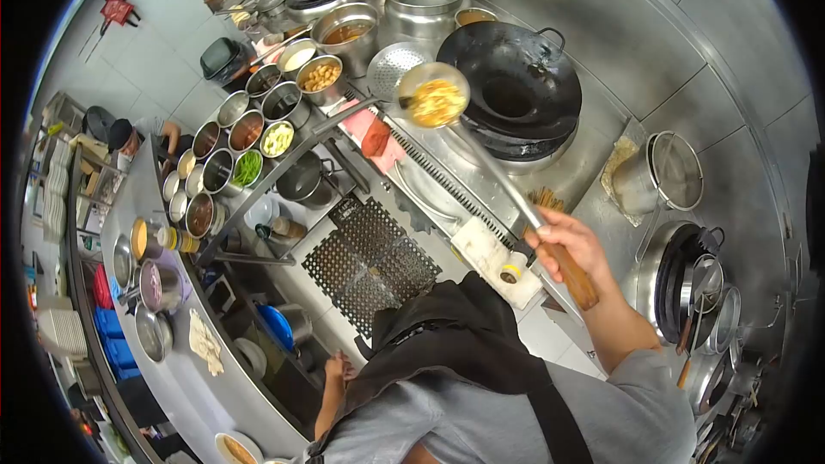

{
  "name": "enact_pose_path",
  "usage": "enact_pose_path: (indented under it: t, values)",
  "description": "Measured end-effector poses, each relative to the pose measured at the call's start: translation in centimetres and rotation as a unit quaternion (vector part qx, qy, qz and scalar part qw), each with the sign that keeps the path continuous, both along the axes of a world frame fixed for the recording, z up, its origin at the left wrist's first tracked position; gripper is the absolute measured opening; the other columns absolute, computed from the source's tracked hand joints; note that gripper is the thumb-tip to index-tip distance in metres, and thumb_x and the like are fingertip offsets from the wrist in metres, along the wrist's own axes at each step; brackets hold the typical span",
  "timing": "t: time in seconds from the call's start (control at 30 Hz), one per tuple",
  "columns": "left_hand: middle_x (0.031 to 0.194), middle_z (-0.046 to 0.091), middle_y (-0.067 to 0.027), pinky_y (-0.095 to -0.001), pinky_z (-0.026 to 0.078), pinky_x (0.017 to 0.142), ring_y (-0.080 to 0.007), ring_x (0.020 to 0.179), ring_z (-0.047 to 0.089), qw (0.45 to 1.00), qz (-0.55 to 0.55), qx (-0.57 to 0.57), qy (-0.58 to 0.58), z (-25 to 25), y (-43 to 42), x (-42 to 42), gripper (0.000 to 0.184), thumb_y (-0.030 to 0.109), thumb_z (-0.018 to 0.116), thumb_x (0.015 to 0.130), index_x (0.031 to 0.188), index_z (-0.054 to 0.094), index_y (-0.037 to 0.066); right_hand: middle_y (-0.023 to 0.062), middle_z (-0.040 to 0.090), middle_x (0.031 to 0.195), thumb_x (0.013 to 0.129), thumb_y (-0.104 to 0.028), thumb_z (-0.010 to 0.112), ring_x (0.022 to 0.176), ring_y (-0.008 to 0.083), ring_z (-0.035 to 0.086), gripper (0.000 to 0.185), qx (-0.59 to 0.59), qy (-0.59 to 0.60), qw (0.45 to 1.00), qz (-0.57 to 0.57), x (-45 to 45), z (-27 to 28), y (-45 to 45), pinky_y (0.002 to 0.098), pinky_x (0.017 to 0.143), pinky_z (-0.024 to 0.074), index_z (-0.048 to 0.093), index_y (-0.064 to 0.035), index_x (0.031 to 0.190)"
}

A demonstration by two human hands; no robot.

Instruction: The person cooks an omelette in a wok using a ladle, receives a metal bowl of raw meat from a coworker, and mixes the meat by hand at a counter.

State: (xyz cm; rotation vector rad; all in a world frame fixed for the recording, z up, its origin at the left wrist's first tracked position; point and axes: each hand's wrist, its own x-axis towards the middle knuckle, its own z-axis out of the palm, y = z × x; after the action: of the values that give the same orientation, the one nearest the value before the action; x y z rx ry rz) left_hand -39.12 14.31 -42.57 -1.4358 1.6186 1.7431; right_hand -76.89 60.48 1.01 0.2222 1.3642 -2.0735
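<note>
Right hand (574,247): fingers clamped around the wooden handle (579,288) of a ladle (497,174).
Ladle bowl (432,72): ahead and left of the grip, containing yellow-orange food (436,103).
Black wok (507,90): ahead of the grip.
Strainer (676,170): ahead and right of the grip.
Jar (512,270): just left of the grip.
Left hand (339,368): well left of the grip; whether it holds anything cannot be told.

Perforated black mat (369,268) on floor (543,335) — crumpled white cloth (204,342) on steel counter (193,397).
</note>
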Motion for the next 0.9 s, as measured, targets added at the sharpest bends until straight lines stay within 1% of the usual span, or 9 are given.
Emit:
enact_pose_path:
  t: [0.03, 0.07, 0.13, 0.37, 0.43, 0.57, 0.63, 0.83, 0.9]
  values:
    - [0.069, 0.057, -0.0087, -0.0334, 0.045, 0.041, -0.0238, 0.051, 0.057, 0.997, -0.052, -0.048, 0.008, 3.9, -0.7, -3.6, 0.047, 0.052, 0.048, 0.091, 0.092, 0.057, 0.006, 0.0102, 0.055, 0.084, 0.086, -0.008, 0.051, 0.045, 0.0117, 0.051, 0.053, 0.002, 0.001, 1.0, -0.005, -1.3, 0.1, 0.4, 0.0233, 0.032, 0.042, 0.035, 0.0068, 0.134]
    - [0.07, 0.058, -0.009, -0.0336, 0.043, 0.04, -0.0227, 0.053, 0.058, 0.997, 0.022, -0.043, -0.062, 3.6, -0.9, -5.9, 0.046, 0.051, 0.047, 0.091, 0.092, 0.057, 0.006, 0.0103, 0.055, 0.084, 0.086, -0.009, 0.051, 0.045, 0.0114, 0.051, 0.051, 0.029, 0.017, 0.999, -0.033, -2.1, -1.6, 1.3, 0.0231, 0.032, 0.0413, 0.037, 0.0067, 0.132]
    - [0.072, 0.059, -0.0089, -0.0337, 0.043, 0.041, -0.0218, 0.053, 0.059, 0.998, 0.007, -0.056, -0.022, 4.2, -2.6, -10.6, 0.044, 0.048, 0.046, 0.092, 0.094, 0.057, 0.006, 0.0098, 0.057, 0.083, 0.086, -0.012, 0.054, 0.048, 0.0119, 0.051, 0.05, 0.058, 0.048, 0.995, -0.069, -4.7, -1.6, 1.6, 0.024, 0.036, 0.0414, 0.039, 0.0063, 0.13]
    - [0.077, 0.06, -0.0097, -0.0378, 0.049, 0.046, -0.0229, 0.059, 0.062, 0.993, -0.096, -0.022, -0.062, 0.6, -8.4, -23.2, 0.043, 0.046, 0.046, 0.092, 0.101, 0.057, 0.005, 0.0097, 0.059, 0.079, 0.082, -0.009, 0.059, 0.049, 0.014, 0.053, 0.064, 0.157, 0.039, 0.961, -0.226, -13.0, -6.2, 0.3, 0.0249, 0.037, 0.041, 0.03, 0.0089, 0.136]
    - [0.077, 0.059, -0.0085, -0.0368, 0.049, 0.046, -0.022, 0.056, 0.06, 0.995, -0.089, -0.02, -0.048, 1.8, -9.7, -25.0, 0.043, 0.047, 0.047, 0.091, 0.1, 0.057, 0.006, 0.0096, 0.06, 0.079, 0.081, -0.008, 0.059, 0.049, 0.0142, 0.053, 0.068, 0.161, 0.026, 0.961, -0.224, -14.5, -6.9, 0.2, 0.0255, 0.038, 0.0415, 0.025, 0.0096, 0.137]
    - [0.071, 0.056, -0.0057, -0.0324, 0.044, 0.044, -0.0193, 0.052, 0.057, 0.996, -0.069, -0.045, -0.039, 3.2, -12.7, -26.8, 0.039, 0.043, 0.048, 0.091, 0.1, 0.057, 0.006, 0.0092, 0.059, 0.077, 0.081, -0.008, 0.057, 0.047, 0.014, 0.052, 0.062, 0.19, 0.018, 0.957, -0.219, -16.0, -8.1, -0.2, 0.0258, 0.037, 0.0415, 0.031, 0.0087, 0.135]
    - [0.082, 0.06, -0.0103, -0.0395, 0.052, 0.052, -0.0242, 0.066, 0.063, 0.991, -0.092, -0.062, -0.07, 3.2, -14.6, -27.3, 0.049, 0.049, 0.045, 0.09, 0.105, 0.057, 0.005, 0.009, 0.059, 0.077, 0.081, -0.008, 0.057, 0.046, 0.0139, 0.051, 0.06, 0.2, 0.021, 0.956, -0.213, -16.2, -8.0, -0.5, 0.0259, 0.037, 0.0415, 0.034, 0.0083, 0.134]
    - [0.076, 0.06, -0.0082, -0.0392, 0.052, 0.053, -0.0216, 0.065, 0.064, 0.981, -0.121, -0.107, -0.111, 3.7, -14.9, -28.0, 0.048, 0.048, 0.045, 0.09, 0.102, 0.059, 0.004, 0.0079, 0.058, 0.073, 0.08, -0.007, 0.056, 0.043, 0.0152, 0.052, 0.057, 0.384, 0.063, 0.905, -0.172, -16.7, -9.3, 0.0, 0.0285, 0.036, 0.0424, 0.04, 0.0047, 0.133]
    - [0.077, 0.06, -0.0082, -0.0388, 0.052, 0.053, -0.0217, 0.065, 0.063, 0.983, -0.124, -0.093, -0.095, 3.4, -14.2, -28.0, 0.048, 0.049, 0.045, 0.09, 0.103, 0.058, 0.004, 0.0239, 0.063, 0.083, 0.077, -0.008, 0.056, 0.057, 0.0229, 0.065, 0.063, 0.549, 0.151, 0.818, -0.079, -17.0, -10.4, 1.2, 0.0349, 0.053, 0.0517, 0.038, 0.0016, 0.136]
